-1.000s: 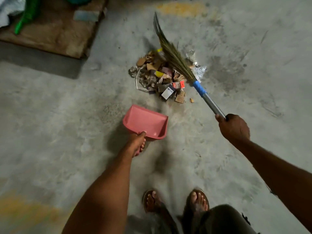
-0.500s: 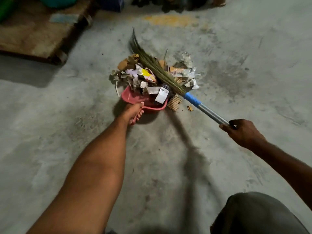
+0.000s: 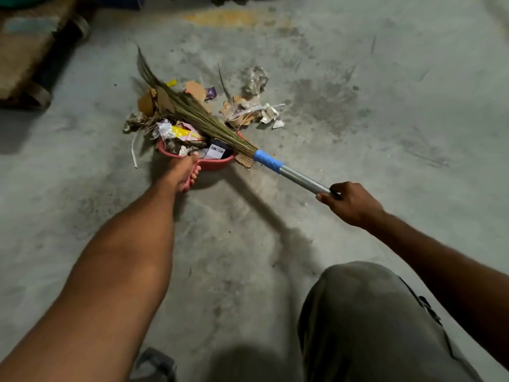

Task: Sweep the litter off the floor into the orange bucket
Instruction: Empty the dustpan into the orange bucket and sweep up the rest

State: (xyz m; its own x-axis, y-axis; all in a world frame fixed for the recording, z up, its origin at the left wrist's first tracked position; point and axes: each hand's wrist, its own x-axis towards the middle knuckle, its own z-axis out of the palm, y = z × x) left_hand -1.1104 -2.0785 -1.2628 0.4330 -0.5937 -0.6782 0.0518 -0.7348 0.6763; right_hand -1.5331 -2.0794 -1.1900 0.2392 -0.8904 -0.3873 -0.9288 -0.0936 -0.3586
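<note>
Litter point(image 3: 179, 132) half-buries the dustpan point(image 3: 216, 165); left hand point(image 3: 180, 173) grips its handle, right hand point(image 3: 354, 204) the broom point(image 3: 268, 159).

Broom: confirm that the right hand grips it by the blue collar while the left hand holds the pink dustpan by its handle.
Wrong in one respect. The head view shows the right hand gripping the broom on its bare metal shaft, apart from the blue collar. The left hand does hold the pink dustpan by its handle.

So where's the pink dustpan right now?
Head view, left of centre: the pink dustpan sits held by the left hand, with litter in it under the broom.
</note>
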